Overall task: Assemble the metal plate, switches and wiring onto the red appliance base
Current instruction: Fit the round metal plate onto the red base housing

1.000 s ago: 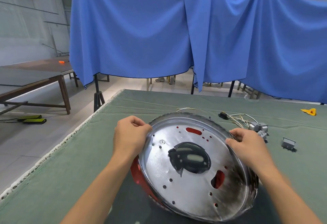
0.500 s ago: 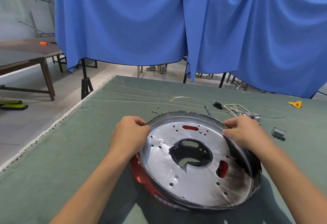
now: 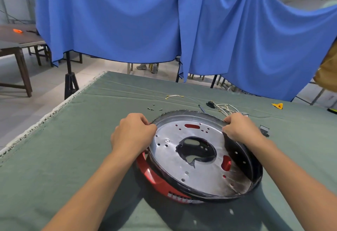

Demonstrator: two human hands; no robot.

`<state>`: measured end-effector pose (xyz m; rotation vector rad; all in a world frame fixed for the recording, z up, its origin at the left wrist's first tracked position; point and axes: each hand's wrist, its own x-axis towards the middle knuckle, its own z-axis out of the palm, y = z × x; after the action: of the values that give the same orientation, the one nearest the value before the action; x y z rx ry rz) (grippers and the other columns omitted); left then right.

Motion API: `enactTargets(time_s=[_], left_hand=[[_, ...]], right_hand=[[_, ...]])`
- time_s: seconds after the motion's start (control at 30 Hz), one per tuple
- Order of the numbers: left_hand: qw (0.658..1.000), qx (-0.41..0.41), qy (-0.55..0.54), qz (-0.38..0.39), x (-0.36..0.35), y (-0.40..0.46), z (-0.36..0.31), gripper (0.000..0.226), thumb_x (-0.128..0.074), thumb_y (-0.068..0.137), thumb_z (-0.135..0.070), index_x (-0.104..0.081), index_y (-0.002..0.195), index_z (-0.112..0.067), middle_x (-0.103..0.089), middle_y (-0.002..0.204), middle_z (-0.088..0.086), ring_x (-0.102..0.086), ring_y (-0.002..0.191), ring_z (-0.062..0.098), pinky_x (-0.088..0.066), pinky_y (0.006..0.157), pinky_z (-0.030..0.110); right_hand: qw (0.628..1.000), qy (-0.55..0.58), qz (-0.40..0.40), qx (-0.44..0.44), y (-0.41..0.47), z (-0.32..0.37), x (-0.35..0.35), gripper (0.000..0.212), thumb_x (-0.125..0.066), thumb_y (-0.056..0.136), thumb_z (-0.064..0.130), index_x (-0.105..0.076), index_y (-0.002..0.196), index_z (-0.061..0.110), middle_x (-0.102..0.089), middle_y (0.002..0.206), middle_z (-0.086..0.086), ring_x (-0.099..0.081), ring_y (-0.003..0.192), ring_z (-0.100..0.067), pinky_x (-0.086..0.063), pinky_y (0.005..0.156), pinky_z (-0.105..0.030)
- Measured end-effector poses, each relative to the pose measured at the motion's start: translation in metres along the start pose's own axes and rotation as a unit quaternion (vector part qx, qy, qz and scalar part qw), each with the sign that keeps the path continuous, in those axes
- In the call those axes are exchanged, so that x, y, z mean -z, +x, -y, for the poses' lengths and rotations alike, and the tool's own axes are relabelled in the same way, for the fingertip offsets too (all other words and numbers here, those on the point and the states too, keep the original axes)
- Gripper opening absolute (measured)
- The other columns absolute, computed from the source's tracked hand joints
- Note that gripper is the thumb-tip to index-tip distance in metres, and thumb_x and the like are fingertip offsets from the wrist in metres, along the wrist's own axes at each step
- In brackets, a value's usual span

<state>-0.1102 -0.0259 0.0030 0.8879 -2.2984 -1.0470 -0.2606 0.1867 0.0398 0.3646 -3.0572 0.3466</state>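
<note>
Plate (image 3: 184, 157): one shiny round disc with a large central cutout and many small holes, seated on one red base (image 3: 153, 174). We grip its rim with left hand (image 3: 132, 134) and right hand (image 3: 238, 127). Behind it: four screws (image 3: 153, 107), one wire bundle (image 3: 224, 107).

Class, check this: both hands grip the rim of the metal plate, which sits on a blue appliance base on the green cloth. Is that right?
One error: the appliance base is red, not blue, as the head view shows. The left hand and right hand do grip the metal plate by its rim, on the green cloth.
</note>
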Motion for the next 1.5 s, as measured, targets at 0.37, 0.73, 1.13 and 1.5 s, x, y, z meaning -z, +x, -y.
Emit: enactTargets(time_s=[0.37, 0.73, 1.13, 1.5], left_hand=[[0.993, -0.038, -0.093, -0.06, 0.006, -0.004, -0.006, 0.003, -0.06, 0.071, -0.017, -0.059, 0.068, -0.017, -0.062, 0.067, -0.002, -0.06, 0.075, 0.026, -0.043, 0.064, 0.03], [0.992, -0.037, -0.105, -0.06, 0.007, -0.004, -0.004, 0.011, -0.06, 0.068, -0.014, -0.052, 0.062, -0.013, -0.058, 0.062, 0.001, -0.056, 0.069, 0.028, -0.041, 0.058, 0.031], [0.999, -0.027, -0.038, -0.016, 0.005, -0.002, 0.001, 0.01, -0.062, 0.07, -0.017, -0.053, 0.07, -0.013, -0.06, 0.072, 0.002, -0.058, 0.076, 0.026, -0.043, 0.062, 0.03], [0.999, -0.031, -0.018, -0.018, 0.006, -0.002, 0.001, 0.01, -0.061, 0.071, -0.017, -0.052, 0.071, -0.013, -0.06, 0.071, 0.001, -0.057, 0.074, 0.025, -0.038, 0.056, 0.029]], right_hand=[[0.995, 0.041, -0.085, 0.013, 0.002, 0.001, -0.005, 0.012, -0.053, 0.086, 0.011, -0.064, 0.081, 0.008, -0.063, 0.076, -0.009, -0.056, 0.075, -0.03, -0.044, 0.064, -0.034], [0.998, -0.022, -0.056, 0.034, 0.001, 0.011, -0.008, 0.025, -0.059, 0.092, 0.041, -0.065, 0.077, 0.021, -0.064, 0.075, 0.0, -0.057, 0.077, -0.025, -0.044, 0.069, -0.031], [0.994, -0.067, -0.052, 0.063, 0.004, 0.033, -0.008, 0.034, -0.052, 0.086, 0.011, -0.061, 0.117, 0.021, -0.066, 0.115, -0.005, -0.056, 0.094, -0.027, -0.045, 0.074, -0.034], [0.993, -0.02, 0.016, 0.117, 0.008, 0.037, -0.011, 0.062, -0.06, 0.085, 0.055, -0.046, 0.137, 0.024, -0.055, 0.134, 0.002, -0.053, 0.116, -0.022, -0.044, 0.086, -0.033]])
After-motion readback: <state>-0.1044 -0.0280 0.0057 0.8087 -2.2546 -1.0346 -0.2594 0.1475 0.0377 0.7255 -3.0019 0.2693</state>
